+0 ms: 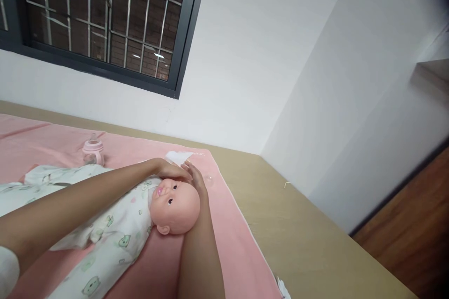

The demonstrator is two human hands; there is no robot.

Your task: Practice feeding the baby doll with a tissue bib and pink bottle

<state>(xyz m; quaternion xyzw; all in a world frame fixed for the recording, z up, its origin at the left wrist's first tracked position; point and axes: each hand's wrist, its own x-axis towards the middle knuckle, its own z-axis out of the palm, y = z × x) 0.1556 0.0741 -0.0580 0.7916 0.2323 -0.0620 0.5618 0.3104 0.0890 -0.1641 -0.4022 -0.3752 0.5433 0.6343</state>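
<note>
A baby doll [177, 208] in a white patterned outfit [121, 231] lies on a pink mat [242, 261], its bald head towards the right. Across the doll's body reaches my left arm, and my left hand [173, 170] rests against the far side of the head, fingers stretched out. My right forearm passes beside and partly under the head. My right hand [195, 178] is at the head's far side, its fingers extended and meeting the left fingertips. White tissue-like material [178, 156] lies just behind both hands. The doll's head partly hides my right wrist.
A pink baby bottle [93, 150] stands on the mat behind the doll. To the right of the hands lies a small clear item [209, 180]. The mat covers part of a tan tabletop [277, 215]. A barred window [105, 18] is in the wall behind.
</note>
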